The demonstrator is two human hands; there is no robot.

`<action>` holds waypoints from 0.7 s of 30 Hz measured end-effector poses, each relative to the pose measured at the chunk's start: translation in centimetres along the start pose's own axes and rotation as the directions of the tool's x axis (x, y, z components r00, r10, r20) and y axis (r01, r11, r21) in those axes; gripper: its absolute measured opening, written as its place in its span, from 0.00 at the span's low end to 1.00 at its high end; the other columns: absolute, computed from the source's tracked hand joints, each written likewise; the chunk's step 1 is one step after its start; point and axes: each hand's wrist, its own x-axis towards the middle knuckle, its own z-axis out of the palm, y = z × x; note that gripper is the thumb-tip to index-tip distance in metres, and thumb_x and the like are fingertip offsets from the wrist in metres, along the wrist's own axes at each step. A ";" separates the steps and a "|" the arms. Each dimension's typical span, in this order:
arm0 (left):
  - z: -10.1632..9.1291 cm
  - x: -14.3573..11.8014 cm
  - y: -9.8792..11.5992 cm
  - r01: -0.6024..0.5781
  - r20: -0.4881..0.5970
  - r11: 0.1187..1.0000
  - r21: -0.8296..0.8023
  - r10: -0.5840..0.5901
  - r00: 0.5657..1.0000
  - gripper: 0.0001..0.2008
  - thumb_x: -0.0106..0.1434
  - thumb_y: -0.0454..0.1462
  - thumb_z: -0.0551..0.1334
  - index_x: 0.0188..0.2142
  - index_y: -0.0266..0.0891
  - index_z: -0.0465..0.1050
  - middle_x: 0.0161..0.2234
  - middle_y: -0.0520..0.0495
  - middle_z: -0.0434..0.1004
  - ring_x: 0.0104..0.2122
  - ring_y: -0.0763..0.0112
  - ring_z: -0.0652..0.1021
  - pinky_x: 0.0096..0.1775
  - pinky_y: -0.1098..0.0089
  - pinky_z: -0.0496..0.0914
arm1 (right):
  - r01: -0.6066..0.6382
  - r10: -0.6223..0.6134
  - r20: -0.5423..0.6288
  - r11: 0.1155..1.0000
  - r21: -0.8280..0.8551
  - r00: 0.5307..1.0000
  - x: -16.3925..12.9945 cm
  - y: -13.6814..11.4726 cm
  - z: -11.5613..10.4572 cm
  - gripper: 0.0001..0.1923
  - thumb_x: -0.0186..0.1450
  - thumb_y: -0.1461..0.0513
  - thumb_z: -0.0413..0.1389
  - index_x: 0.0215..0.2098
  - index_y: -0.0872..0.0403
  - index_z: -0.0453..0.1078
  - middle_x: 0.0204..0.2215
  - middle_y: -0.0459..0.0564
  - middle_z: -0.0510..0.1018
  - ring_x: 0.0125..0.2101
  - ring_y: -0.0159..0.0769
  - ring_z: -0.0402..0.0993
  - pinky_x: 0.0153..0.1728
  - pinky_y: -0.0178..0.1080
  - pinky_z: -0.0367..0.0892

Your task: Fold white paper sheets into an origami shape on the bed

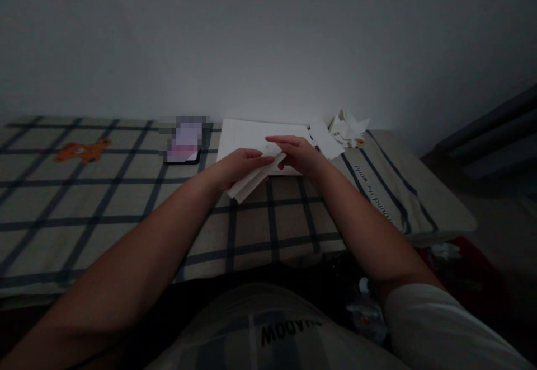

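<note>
Both hands pinch a folded white paper strip [251, 179] just in front of the flat white paper sheet [255, 137].
Left hand [239, 167] grips one end, right hand [298, 154] pinches the top; crease evenly, edges aligned.

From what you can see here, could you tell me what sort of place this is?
Probably a dim bedroom or other room at home: the hands fold white paper over a checked bedsheet with an orange cartoon animal, set against a plain wall. A phone and paper scraps lie nearby.
</note>
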 end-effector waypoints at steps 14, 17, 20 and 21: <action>0.4 2.2 -2.1 -0.204 -0.258 0.956 0.209 0.255 0.932 0.16 0.56 0.50 0.66 0.27 0.39 0.71 0.23 0.51 0.73 0.22 0.73 0.71 0.22 0.75 0.61 | 0.008 -0.021 -0.051 0.973 -0.231 0.999 0.3 0.5 0.1 0.19 0.56 0.49 0.66 0.24 0.55 0.69 0.20 0.43 0.74 0.21 0.27 0.69 0.25 0.32 0.66; 0.4 2.4 -2.2 -0.228 -0.236 0.946 0.232 0.282 0.930 0.18 0.54 0.51 0.67 0.24 0.39 0.68 0.20 0.53 0.68 0.21 0.74 0.68 0.23 0.74 0.60 | -0.006 -0.004 -0.039 0.967 -0.254 0.999 0.5 0.7 -0.2 0.16 0.58 0.51 0.64 0.24 0.55 0.69 0.19 0.43 0.74 0.21 0.27 0.69 0.25 0.33 0.66; 0.4 2.2 -1.9 -0.251 -0.222 0.960 0.123 0.273 0.936 0.21 0.56 0.55 0.64 0.25 0.39 0.68 0.23 0.51 0.71 0.24 0.72 0.71 0.26 0.73 0.65 | -0.009 0.003 -0.023 0.967 -0.254 1.000 0.4 0.7 -0.2 0.15 0.59 0.53 0.63 0.24 0.54 0.69 0.19 0.43 0.74 0.21 0.27 0.69 0.26 0.33 0.66; 0.4 2.1 -1.8 -0.253 -0.222 0.966 0.057 0.259 0.940 0.22 0.57 0.55 0.63 0.27 0.38 0.70 0.26 0.50 0.73 0.26 0.71 0.73 0.28 0.72 0.67 | -0.007 0.002 -0.021 0.967 -0.256 1.000 0.3 0.6 -0.2 0.15 0.59 0.53 0.63 0.24 0.55 0.69 0.19 0.43 0.73 0.21 0.27 0.69 0.25 0.33 0.65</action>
